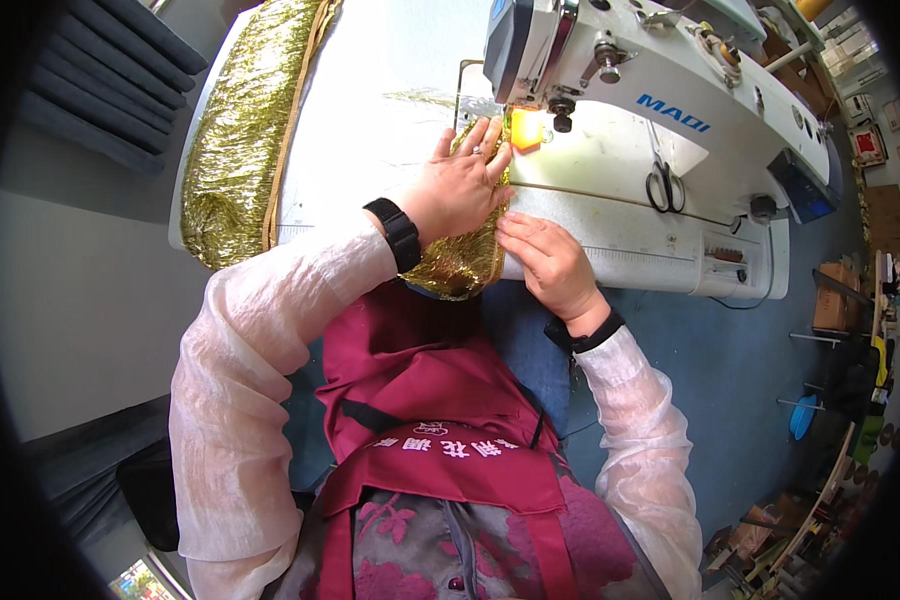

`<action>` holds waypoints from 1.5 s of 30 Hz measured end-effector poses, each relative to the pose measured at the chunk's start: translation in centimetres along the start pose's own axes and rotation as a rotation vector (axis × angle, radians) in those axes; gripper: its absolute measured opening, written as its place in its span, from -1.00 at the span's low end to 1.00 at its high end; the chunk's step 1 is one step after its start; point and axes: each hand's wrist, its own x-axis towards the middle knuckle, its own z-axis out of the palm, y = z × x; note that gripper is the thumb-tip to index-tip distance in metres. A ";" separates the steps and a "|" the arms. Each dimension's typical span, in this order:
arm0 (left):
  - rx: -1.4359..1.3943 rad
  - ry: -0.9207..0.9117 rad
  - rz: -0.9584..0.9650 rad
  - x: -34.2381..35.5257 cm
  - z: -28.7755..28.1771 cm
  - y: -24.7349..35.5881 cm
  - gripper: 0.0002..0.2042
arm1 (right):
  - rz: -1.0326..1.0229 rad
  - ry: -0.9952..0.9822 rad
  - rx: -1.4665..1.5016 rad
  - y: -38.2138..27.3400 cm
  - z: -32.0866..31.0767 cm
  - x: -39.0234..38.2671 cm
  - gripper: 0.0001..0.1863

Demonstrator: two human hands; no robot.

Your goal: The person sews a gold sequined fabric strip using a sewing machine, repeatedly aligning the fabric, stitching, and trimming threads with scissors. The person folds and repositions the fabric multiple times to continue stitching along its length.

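Gold metallic fringe fabric lies on the white sewing table and hangs over its front edge towards my lap. My left hand rests flat on it, fingers spread, the fingertips close to the needle area of the sewing machine. Along the fabric's right edge runs a brownish band, which my right hand pinches between thumb and fingers. An orange piece sits beside the needle area, just past my left fingertips. The needle itself is hard to make out.
A larger length of gold fringe with a brown band drapes over the table's left side. Black-handled scissors lie under the machine arm. A small tray is set into the table's right end. Shelves with boxes stand farther right.
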 end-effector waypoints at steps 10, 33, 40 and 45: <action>-0.020 -0.049 -0.007 0.3 -0.4 -0.1 -0.39 | 0.008 -0.011 -0.023 -0.1 -0.1 0.0 -0.63; -0.186 -0.135 -0.107 0.6 -2.6 -0.2 -0.41 | 0.077 0.063 -0.076 -1.3 -0.8 -0.2 -0.59; -0.069 0.043 -0.017 -6.0 -6.0 -0.2 -0.59 | 0.342 0.108 -0.134 -6.4 2.1 -5.8 -0.73; -0.155 0.113 0.013 -10.1 -5.5 3.0 -0.58 | 0.530 0.069 -0.201 -5.5 7.2 -7.1 -0.71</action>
